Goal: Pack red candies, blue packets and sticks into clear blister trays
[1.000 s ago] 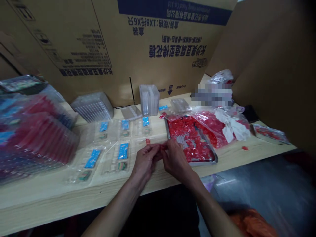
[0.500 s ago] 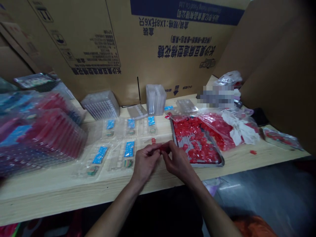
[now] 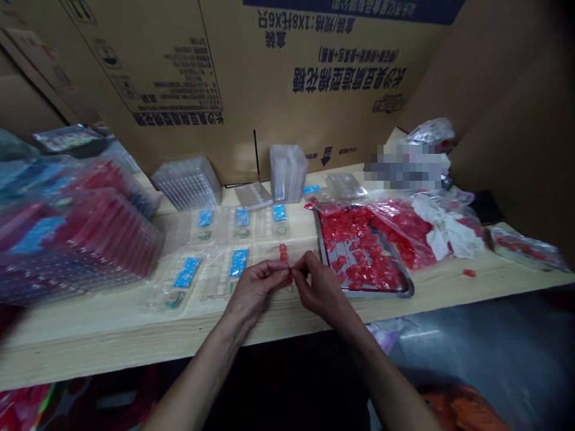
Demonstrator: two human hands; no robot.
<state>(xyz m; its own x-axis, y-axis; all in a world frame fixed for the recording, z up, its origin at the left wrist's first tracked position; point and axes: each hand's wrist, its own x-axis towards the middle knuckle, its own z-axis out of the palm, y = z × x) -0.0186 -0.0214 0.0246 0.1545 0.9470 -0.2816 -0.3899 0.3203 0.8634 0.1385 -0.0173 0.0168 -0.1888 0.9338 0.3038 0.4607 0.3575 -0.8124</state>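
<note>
My left hand (image 3: 256, 290) and my right hand (image 3: 321, 293) meet fingertip to fingertip over the table. Both are closed in a pinch on a small red piece (image 3: 290, 275), mostly hidden by the fingers. Just beyond them lies a clear plastic tray (image 3: 265, 251) with red pieces (image 3: 283, 252) in one slot. Right of my right hand, a metal tray (image 3: 408, 290) holds many loose red wrapped pieces (image 3: 359, 257). To the left are more clear trays, each with a blue packet (image 3: 238, 263) and a small greenish item (image 3: 174, 299).
Stacked clear trays (image 3: 188, 182) and another upright stack (image 3: 288, 173) stand against a large cardboard box (image 3: 251, 78). Filled red and blue packs (image 3: 103, 233) are piled at left. A plastic bag of red pieces (image 3: 417, 239) and white tissue (image 3: 453, 230) lie right.
More red shows in the clear tray beyond my fingers. My hands stay pinched together at nearly the same place, the left turned slightly. The whole view has shifted a little.
</note>
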